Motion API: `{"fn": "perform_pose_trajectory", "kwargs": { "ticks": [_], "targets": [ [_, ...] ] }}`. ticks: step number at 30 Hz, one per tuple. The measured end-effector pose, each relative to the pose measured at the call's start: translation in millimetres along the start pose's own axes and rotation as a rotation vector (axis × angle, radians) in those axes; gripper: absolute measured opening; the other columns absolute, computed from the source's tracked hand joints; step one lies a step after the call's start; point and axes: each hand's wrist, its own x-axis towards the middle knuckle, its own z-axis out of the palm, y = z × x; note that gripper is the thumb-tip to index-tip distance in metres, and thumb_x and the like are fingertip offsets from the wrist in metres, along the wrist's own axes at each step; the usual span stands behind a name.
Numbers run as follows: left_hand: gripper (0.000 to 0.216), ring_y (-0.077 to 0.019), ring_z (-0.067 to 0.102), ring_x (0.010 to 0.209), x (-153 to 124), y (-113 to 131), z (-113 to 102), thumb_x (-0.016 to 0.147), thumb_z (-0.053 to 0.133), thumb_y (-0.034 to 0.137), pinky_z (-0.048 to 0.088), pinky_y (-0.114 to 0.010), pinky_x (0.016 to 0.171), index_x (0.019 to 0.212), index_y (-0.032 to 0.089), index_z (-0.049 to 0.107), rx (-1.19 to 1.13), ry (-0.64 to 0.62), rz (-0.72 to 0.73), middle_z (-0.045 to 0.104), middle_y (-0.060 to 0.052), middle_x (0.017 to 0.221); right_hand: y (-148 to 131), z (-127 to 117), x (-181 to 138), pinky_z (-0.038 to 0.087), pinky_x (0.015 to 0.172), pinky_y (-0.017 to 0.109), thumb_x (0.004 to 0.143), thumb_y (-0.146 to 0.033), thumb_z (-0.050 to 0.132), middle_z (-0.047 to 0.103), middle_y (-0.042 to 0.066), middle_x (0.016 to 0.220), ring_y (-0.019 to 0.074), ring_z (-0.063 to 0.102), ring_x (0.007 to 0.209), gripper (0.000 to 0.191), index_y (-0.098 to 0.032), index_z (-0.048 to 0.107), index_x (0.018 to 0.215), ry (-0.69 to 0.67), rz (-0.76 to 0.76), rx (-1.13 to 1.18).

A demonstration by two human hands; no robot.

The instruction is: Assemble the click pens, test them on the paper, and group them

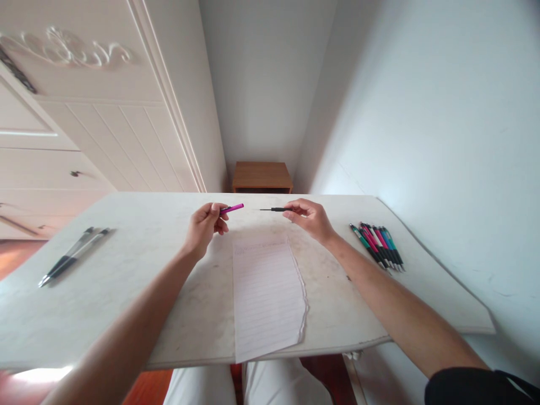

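Over the far middle of the table, my left hand (205, 225) is closed on a pink pen barrel (234, 208), its end pointing right. Opposite it, my right hand (310, 216) pinches a black pen grip section (280, 209), from which a thin dark refill juts out to the left. A gap separates the two parts. Below and between my hands lies a lined sheet of paper (270, 298) with a torn right edge and faint writing along its top.
At the right, a bundle of several coloured pens (377, 247) lies on the white table (189, 320). Two clear and black pens (73, 256) rest at the left. Walls stand behind and to the right, and a small wooden stand (261, 175) is past the far edge.
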Motion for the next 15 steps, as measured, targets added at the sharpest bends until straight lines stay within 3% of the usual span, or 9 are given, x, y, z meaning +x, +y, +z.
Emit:
{"fn": "perform_pose_trajectory", "kwargs": {
  "ticks": [5,11,15],
  "targets": [
    [0.039,-0.0073,0.054,0.059,-3,4,3,0.074,0.078,0.040,0.046,-0.022,0.055,0.103,0.014,0.071,-0.215,-0.174,-0.110,0.062,-0.002,0.082,-2,3,-2,0.054,0.071,0.030,0.078,-0.039,0.074,0.069,0.003,0.081,0.0151,0.064,0.074,0.022,-0.019,0.073,0.088,-0.024,-0.011,-0.003],
    [0.037,-0.0092,0.054,0.062,-9,2,9,0.070,0.082,0.040,0.045,-0.022,0.060,0.095,0.014,0.074,-0.096,-0.190,-0.061,0.061,0.000,0.067,-7,11,-6,0.053,0.071,0.030,0.081,-0.039,0.073,0.071,0.005,0.084,0.0162,0.064,0.075,0.021,-0.020,0.074,0.089,-0.088,-0.054,-0.013],
    [0.037,-0.0112,0.057,0.067,-11,-1,13,0.066,0.083,0.040,0.047,-0.024,0.064,0.092,0.016,0.075,-0.004,-0.174,-0.029,0.068,-0.003,0.076,-7,15,-9,0.053,0.070,0.030,0.082,-0.038,0.072,0.071,0.005,0.085,0.0167,0.064,0.075,0.019,-0.020,0.074,0.089,-0.072,-0.088,-0.053]
  ]
}}
